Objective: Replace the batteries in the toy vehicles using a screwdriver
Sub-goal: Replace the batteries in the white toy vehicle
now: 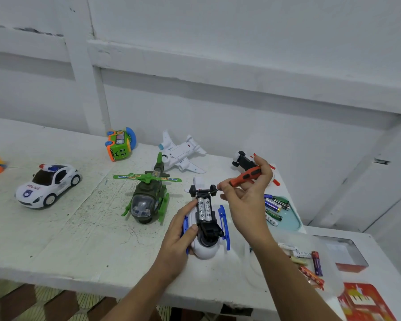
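a white and blue toy [207, 242] lies belly up at the lower centre of the frame, on the white surface [79, 239]. turned this way, its battery bay faces the person. the bay is uncovered and two batteries [204, 208] sit side by side in it. the left hand [180, 239] grips the toy from its left side, fingers wrapped along the body and thumb resting on the underside, probably to stop it rolling on its rounded top.

the right hand [245, 200] is closed round a screwdriver [247, 176] with an orange and black handle. it is held just right of the toy's wheel end with the tip aimed down toward that end. whether the tip touches anything is too small to tell. a small white piece [198, 181] lies just behind the toy. it may be the bay cover, but that is not clear.

loose batteries [276, 206] lie in a teal tray [295, 224] to the right, within easy reach of the right hand, and packs of batteries [310, 267] lie at the lower right.

other toys wait across the surface:
- a green helicopter [146, 200] just left of the one in hand
- a police car [48, 185] at the left
- a green bus [119, 144] and a white plane [181, 154] toward the wall
- another upturned toy [241, 159] behind the right hand
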Action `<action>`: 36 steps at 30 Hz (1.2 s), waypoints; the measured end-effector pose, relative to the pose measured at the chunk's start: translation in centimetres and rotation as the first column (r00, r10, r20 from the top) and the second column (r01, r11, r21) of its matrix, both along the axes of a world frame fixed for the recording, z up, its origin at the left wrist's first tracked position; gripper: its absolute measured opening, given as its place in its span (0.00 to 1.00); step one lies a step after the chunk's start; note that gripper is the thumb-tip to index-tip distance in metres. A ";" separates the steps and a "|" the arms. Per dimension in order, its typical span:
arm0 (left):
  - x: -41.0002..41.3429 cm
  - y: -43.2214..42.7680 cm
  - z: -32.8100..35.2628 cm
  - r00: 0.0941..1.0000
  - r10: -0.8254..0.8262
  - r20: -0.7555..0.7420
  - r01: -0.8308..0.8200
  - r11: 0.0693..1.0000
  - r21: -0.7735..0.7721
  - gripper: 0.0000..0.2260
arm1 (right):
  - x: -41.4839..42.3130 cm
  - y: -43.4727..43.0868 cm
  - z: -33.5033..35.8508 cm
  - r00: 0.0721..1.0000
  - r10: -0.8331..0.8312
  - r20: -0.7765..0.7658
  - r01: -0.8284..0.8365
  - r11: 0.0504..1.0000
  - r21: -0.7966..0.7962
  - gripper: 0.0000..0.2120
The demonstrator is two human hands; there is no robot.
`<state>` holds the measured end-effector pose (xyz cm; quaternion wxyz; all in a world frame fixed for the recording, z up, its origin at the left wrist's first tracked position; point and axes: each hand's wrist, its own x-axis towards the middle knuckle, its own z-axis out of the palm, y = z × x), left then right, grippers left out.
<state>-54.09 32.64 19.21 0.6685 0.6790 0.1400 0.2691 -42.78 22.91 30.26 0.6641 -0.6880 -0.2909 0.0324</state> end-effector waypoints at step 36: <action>7.1 -5.6 9.1 0.957 -0.289 0.041 0.283 0.953 0.106 0.26 | 5.5 -10.1 6.4 0.980 -0.110 -0.168 0.149 0.960 0.239 0.35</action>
